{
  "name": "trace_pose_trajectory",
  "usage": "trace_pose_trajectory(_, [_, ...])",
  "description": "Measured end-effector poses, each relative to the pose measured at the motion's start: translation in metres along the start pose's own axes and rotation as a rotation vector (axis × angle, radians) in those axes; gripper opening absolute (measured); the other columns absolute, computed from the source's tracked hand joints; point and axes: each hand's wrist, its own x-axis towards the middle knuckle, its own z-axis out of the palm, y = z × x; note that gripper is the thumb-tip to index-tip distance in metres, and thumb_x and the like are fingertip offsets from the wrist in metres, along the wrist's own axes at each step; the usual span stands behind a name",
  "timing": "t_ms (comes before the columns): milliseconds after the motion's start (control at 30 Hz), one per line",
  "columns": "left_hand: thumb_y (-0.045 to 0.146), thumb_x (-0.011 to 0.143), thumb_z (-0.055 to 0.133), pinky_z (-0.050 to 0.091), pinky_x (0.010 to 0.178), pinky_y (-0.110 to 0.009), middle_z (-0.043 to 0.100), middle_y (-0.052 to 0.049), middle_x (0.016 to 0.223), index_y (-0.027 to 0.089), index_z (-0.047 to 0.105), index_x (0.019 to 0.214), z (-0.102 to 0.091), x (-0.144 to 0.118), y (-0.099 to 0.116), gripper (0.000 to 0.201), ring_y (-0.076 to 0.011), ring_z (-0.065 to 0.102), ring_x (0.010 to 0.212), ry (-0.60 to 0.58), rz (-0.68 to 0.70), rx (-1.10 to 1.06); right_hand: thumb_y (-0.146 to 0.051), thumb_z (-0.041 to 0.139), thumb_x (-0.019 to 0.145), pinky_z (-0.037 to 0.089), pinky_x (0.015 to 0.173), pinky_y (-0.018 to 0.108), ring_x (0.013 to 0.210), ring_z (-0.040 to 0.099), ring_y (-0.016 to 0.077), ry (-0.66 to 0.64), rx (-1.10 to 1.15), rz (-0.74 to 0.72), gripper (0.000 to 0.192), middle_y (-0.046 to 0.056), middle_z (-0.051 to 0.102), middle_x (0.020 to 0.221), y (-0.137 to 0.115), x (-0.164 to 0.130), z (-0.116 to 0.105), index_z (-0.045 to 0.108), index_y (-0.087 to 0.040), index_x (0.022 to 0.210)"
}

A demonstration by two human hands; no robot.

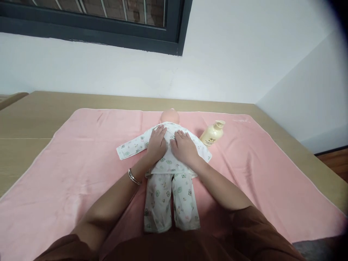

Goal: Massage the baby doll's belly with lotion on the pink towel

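A baby doll (170, 116) lies on its back on a pink towel (81, 163), head away from me. It wears a white printed shirt (133, 146) and matching trousers (168, 203). My left hand (157, 142) rests flat on the left side of the doll's chest, fingers together and extended. My right hand (185, 146) lies flat on the right side of the chest, next to the left. Neither hand grips anything. A silver bangle (134, 177) circles my left wrist.
A cream pump bottle (212, 134) lies tilted on the towel just right of the doll's shoulder. The towel covers a wooden table (27, 119) set against a white wall under a dark window frame (174, 40). Wooden floor shows at far right.
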Motion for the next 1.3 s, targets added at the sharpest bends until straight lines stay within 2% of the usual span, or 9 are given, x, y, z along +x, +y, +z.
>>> trace_pose_trajectory(133, [0.009, 0.084, 0.036, 0.027, 0.118, -0.054, 0.050, -0.013, 0.145, 0.014, 0.051, 0.134, -0.005, -0.011, 0.020, 0.053, -0.0255, 0.038, 0.141, -0.017, 0.063, 0.097, -0.035, 0.030, 0.100, 0.021, 0.118, 0.048, 0.143, 0.030, 0.0287, -0.024, 0.114, 0.014, 0.055, 0.018, 0.039, 0.151, 0.023, 0.020, 0.004, 0.041, -0.004, 0.144])
trace_pose_trajectory(267, [0.007, 0.080, 0.040, 0.029, 0.117, -0.055, 0.050, -0.014, 0.144, 0.014, 0.051, 0.134, -0.006, -0.017, 0.033, 0.056, -0.0270, 0.039, 0.140, -0.040, 0.068, 0.122, -0.031, 0.027, 0.100, 0.019, 0.118, 0.051, 0.144, 0.027, 0.0300, 0.020, 0.072, 0.018, 0.055, 0.020, 0.037, 0.152, 0.023, 0.020, 0.011, 0.039, -0.002, 0.145])
trace_pose_trajectory(433, [0.011, 0.079, 0.041, 0.033, 0.117, -0.052, 0.056, -0.011, 0.140, 0.015, 0.057, 0.129, -0.009, 0.002, 0.010, 0.053, -0.0268, 0.045, 0.136, -0.012, -0.083, -0.032, -0.026, 0.030, 0.097, 0.020, 0.117, 0.053, 0.144, 0.027, 0.0348, -0.014, -0.066, 0.013, 0.057, 0.024, 0.033, 0.152, 0.000, 0.001, 0.013, 0.033, 0.003, 0.146])
trace_pose_trajectory(567, [0.020, 0.082, 0.045, 0.041, 0.112, -0.050, 0.061, -0.012, 0.133, 0.016, 0.062, 0.123, -0.010, 0.023, -0.011, 0.045, -0.0280, 0.053, 0.128, -0.029, -0.215, -0.140, -0.026, 0.034, 0.096, 0.016, 0.118, 0.054, 0.144, 0.026, 0.0357, 0.025, -0.099, -0.019, 0.057, 0.025, 0.033, 0.152, -0.012, -0.012, 0.012, 0.035, 0.002, 0.146])
trace_pose_trajectory(667, [0.021, 0.086, 0.042, 0.036, 0.114, -0.053, 0.060, -0.015, 0.133, 0.013, 0.060, 0.124, -0.002, 0.023, -0.011, 0.043, -0.0290, 0.050, 0.130, 0.045, -0.171, -0.085, -0.027, 0.036, 0.095, 0.018, 0.118, 0.053, 0.143, 0.028, 0.0347, 0.016, -0.077, -0.021, 0.056, 0.023, 0.035, 0.152, -0.009, -0.008, 0.011, 0.037, -0.001, 0.145])
trace_pose_trajectory(767, [0.021, 0.090, 0.038, 0.033, 0.116, -0.055, 0.059, -0.016, 0.134, 0.012, 0.057, 0.128, 0.005, 0.015, -0.002, 0.043, -0.0293, 0.046, 0.134, 0.104, -0.108, -0.008, -0.033, 0.036, 0.097, 0.020, 0.117, 0.052, 0.144, 0.026, 0.0352, -0.035, -0.016, -0.002, 0.059, 0.023, 0.032, 0.153, 0.006, 0.005, 0.009, 0.036, 0.000, 0.146])
trace_pose_trajectory(967, [0.020, 0.091, 0.038, 0.040, 0.110, -0.053, 0.064, -0.015, 0.126, 0.014, 0.062, 0.118, -0.006, 0.002, 0.022, 0.036, -0.0297, 0.053, 0.127, 0.061, -0.053, 0.127, -0.048, 0.031, 0.100, 0.018, 0.119, 0.050, 0.147, 0.019, 0.0314, -0.025, 0.130, -0.021, 0.066, 0.019, 0.028, 0.156, 0.034, 0.024, 0.012, 0.031, -0.005, 0.150])
trace_pose_trajectory(1133, [0.021, 0.091, 0.042, 0.047, 0.100, -0.050, 0.069, -0.015, 0.113, 0.015, 0.065, 0.106, -0.012, -0.005, 0.039, 0.028, -0.0301, 0.061, 0.117, 0.081, -0.040, 0.224, -0.046, 0.030, 0.100, 0.018, 0.118, 0.050, 0.147, 0.019, 0.0311, 0.013, 0.118, -0.023, 0.064, 0.019, 0.028, 0.156, 0.034, 0.021, 0.018, 0.032, -0.005, 0.149])
trace_pose_trajectory(1300, [0.020, 0.091, 0.041, 0.045, 0.105, -0.051, 0.068, -0.013, 0.118, 0.017, 0.064, 0.113, -0.004, -0.005, 0.033, 0.032, -0.0291, 0.058, 0.122, 0.152, -0.063, 0.153, -0.042, 0.029, 0.101, 0.017, 0.118, 0.050, 0.146, 0.022, 0.0303, 0.053, 0.099, -0.008, 0.059, 0.018, 0.032, 0.155, 0.025, 0.016, 0.019, 0.035, -0.006, 0.148])
